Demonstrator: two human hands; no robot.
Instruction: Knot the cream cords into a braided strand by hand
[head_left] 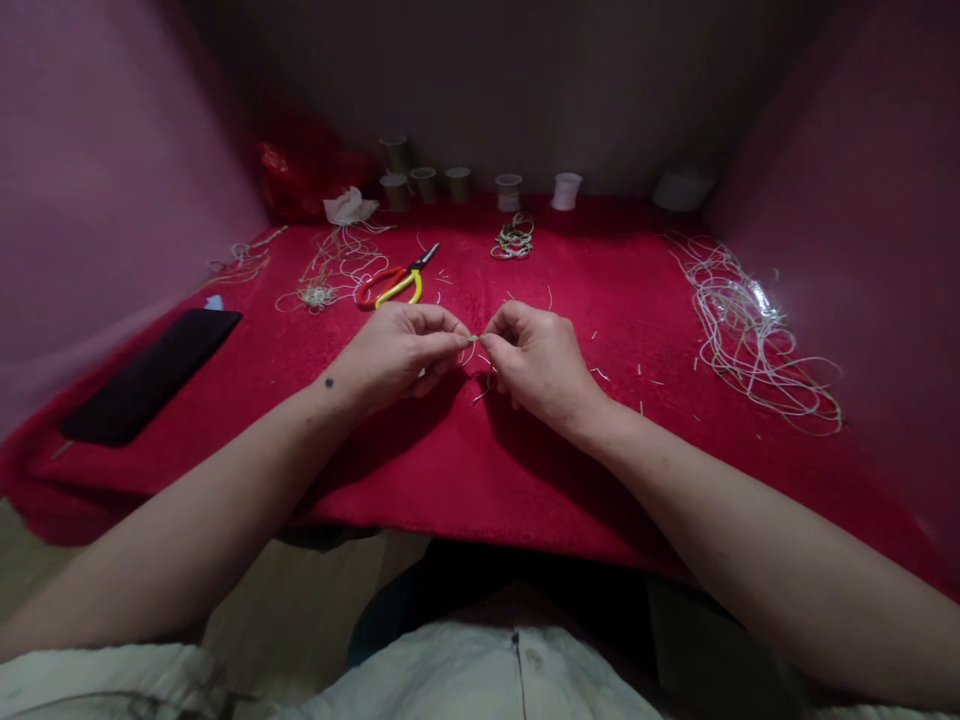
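My left hand [409, 350] and my right hand [536, 360] meet over the middle of the red cloth [450, 470]. Between their fingertips runs a thin pale-green cord [474, 340], pinched from both sides. A small loop of it hangs under the fingers, and loose ends show beside my right thumb. Whether there is a knot in the cord is too small to tell. Just beyond my left hand lie scissors [401, 284] with one red and one yellow handle, their blades pointing away to the right.
Thread spools [508, 192] stand along the back wall. Loose cord heaps lie at left [341, 265] and right [750, 330], with a small cord bundle [513, 238] at the back. A black phone-like slab [150, 375] lies far left, near a red plastic bag [300, 175]. Short cord clippings are scattered around.
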